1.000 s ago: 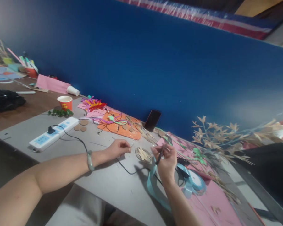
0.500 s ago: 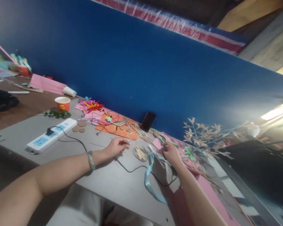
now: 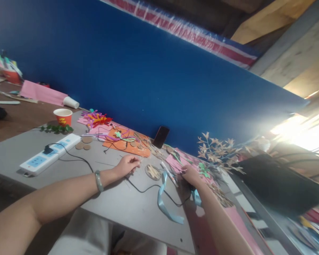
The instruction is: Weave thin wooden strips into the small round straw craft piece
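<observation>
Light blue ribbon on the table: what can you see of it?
The light blue ribbon looks like smooth, shiny fabric. It lies curved on the grey tabletop, crossing a black cable. Its far part is beside a white pen-like stick, its near end close to the tabletop's right edge. Neither the left hand nor right hand touches this stretch.

Right hand [image 3: 191,176] with partly hidden fingers [image 3: 185,168], hold unclear

Left fingers [image 3: 135,162] curl inward; right fingers [image 3: 185,169] seem bent.
</observation>
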The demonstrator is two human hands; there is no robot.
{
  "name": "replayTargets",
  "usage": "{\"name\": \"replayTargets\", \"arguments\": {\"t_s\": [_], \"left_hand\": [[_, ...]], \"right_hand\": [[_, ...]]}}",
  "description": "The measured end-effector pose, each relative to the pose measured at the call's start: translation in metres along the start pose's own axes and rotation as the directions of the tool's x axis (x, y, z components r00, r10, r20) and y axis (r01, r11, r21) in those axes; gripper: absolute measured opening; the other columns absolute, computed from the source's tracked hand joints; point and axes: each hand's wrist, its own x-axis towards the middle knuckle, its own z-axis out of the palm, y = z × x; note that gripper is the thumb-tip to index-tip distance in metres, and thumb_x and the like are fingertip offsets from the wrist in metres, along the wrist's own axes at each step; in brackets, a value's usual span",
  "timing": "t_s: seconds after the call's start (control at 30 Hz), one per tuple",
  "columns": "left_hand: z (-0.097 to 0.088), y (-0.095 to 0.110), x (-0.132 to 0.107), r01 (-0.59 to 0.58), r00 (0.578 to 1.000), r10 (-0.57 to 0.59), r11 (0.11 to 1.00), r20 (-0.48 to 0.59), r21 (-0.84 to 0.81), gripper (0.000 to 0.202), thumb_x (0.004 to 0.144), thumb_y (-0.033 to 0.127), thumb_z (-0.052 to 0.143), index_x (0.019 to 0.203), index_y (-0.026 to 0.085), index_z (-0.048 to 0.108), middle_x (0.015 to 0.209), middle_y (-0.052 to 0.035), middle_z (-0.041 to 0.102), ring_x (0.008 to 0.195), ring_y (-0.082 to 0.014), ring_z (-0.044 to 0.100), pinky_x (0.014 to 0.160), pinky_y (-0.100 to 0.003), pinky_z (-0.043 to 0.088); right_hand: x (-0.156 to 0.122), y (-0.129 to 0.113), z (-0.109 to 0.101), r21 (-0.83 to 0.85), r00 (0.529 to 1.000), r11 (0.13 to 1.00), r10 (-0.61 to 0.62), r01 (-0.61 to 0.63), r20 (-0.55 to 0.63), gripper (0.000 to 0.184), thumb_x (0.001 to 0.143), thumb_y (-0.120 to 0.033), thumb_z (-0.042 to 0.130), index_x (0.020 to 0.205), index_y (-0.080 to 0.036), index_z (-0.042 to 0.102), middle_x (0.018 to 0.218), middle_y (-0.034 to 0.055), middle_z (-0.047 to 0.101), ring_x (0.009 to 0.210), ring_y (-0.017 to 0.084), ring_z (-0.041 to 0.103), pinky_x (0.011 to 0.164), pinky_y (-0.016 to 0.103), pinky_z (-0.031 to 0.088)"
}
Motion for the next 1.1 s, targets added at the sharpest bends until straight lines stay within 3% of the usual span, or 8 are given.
{"name": "replayTargets", "arguments": {"t_s": [0.27, 0.47, 0.63, 0.93, 1.1], "left_hand": [[0.002, -0.006, 0.001, 0.012, 0.999, -0.012, 1.0, 0.034, -0.01, 0.033, 0.072, 0.045, 0.061, 0.068, 0.013, 0.055, 0.045, 0.0049, 0.045, 0.035, -0.0038, 0.035, 0.037, -0.017, 0.024], [0.003, -0.001, -0.001, 0.033, 0.999, -0.032, 0.999, 0.025, -0.032, 0.031, 0.071, 0.043, 0.063, 0.067, 0.013, 0.054, 0.048, 0.004, 0.049, 0.035, -0.0033, 0.035, 0.036, -0.017, 0.023], [0.003, -0.004, 0.001, 0.028, 0.999, -0.028, 0.999, 0.031, -0.019, 0.029, 0.071, 0.041, 0.062, 0.068, 0.013, 0.054, 0.048, 0.004, 0.049, 0.035, -0.0035, 0.036, 0.036, -0.017, 0.024], [0.0, -0.012, 0.003, 0.016, 0.999, -0.015, 1.0, 0.051, -0.014, 0.032, 0.072, 0.043, 0.061, 0.071, 0.013, 0.054, 0.052, 0.0025, 0.052, 0.034, -0.003, 0.036, 0.035, -0.016, 0.024], [0.0, -0.008, 0.003, 0.027, 0.999, -0.027, 1.0, 0.04, 0.007, 0.033, 0.072, 0.044, 0.061, 0.069, 0.013, 0.054, 0.043, 0.0054, 0.045, 0.033, -0.0036, 0.036, 0.035, -0.016, 0.024]], "right_hand": [[0.004, -0.015, -0.012, -0.093, 0.993, 0.994, -0.049, 0.059, 0.112, 0.054, 0.053, -0.018, 0.075, 0.105, -0.017, 0.063, 0.102, 0.0098, 0.067, 0.091, 0.024, 0.061, 0.065, 0.025, 0.041], [-0.004, -0.03, -0.012, -0.087, 0.963, 0.984, -0.133, 0.157, 0.233, 0.063, 0.05, -0.006, 0.067, 0.111, -0.02, 0.059, 0.093, 0.0038, 0.069, 0.08, 0.018, 0.062, 0.057, 0.02, 0.039], [-0.007, -0.035, -0.016, -0.162, 0.97, 0.972, -0.138, 0.172, 0.199, 0.062, 0.051, -0.004, 0.063, 0.111, -0.017, 0.059, 0.103, 0.0092, 0.067, 0.091, 0.023, 0.061, 0.064, 0.023, 0.041], [-0.015, -0.053, -0.016, -0.209, 0.987, 0.973, -0.07, 0.1, 0.146, 0.044, 0.053, -0.003, 0.067, 0.095, -0.013, 0.064, 0.099, 0.0167, 0.066, 0.092, 0.028, 0.062, 0.069, 0.029, 0.043], [-0.015, -0.055, -0.017, -0.075, 0.96, 0.99, -0.096, 0.12, 0.262, 0.037, 0.056, -0.006, 0.067, 0.091, -0.017, 0.063, 0.074, 0.002, 0.068, 0.06, 0.015, 0.063, 0.053, 0.021, 0.041]]}}
